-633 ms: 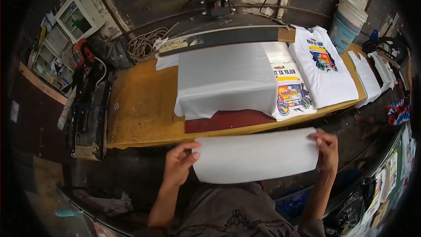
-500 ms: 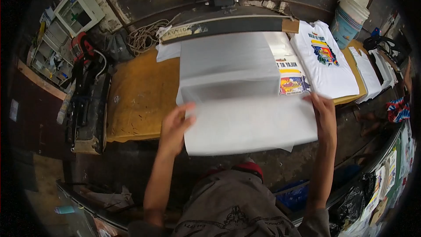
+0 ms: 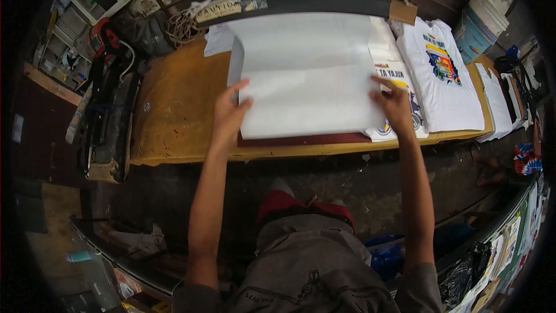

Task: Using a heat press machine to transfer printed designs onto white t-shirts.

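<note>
Now both hands lie flat, fingers spread, on the white sheet at the worktop front edge: left hand on its left edge, right hand on the right. Best kept square w/ the dark red pad below, smoothed outward, no creases. Printed tees lie near the right end. White buckets, stacked at the far right corner; contents not visible.

Pale rectangular label on the dark press bar
</note>
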Available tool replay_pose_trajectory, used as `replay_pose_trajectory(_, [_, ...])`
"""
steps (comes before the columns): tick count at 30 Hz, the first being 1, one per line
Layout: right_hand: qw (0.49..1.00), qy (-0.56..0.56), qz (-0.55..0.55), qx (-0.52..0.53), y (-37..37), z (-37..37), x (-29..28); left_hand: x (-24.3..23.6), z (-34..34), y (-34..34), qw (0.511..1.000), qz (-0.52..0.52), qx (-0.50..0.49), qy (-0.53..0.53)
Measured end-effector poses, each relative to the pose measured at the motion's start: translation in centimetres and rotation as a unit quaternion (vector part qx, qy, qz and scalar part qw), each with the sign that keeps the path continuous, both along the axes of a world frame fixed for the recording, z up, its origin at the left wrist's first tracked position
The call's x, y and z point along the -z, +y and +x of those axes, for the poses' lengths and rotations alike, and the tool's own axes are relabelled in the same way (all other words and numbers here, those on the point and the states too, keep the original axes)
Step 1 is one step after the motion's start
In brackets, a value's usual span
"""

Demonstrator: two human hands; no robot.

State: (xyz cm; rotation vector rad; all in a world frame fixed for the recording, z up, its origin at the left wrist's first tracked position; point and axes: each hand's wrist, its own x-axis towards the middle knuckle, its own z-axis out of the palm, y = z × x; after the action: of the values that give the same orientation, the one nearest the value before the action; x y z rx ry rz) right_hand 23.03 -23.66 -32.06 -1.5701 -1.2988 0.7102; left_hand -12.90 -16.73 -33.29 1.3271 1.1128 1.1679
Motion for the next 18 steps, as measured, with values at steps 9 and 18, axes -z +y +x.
replay_pose_trajectory(9, [0.98,-0.195,-0.015,-0.033,15.0,3.4,1.5,-0.1,1.4,14.7,0.949,-0.009,0.001,0.316])
replay_pose_trajectory(18, [0.923,-0.374,-0.091,-0.013,16.1,1.5,0.7,-1.5,2.5,14.6,0.83,0.081,0.032,0.551])
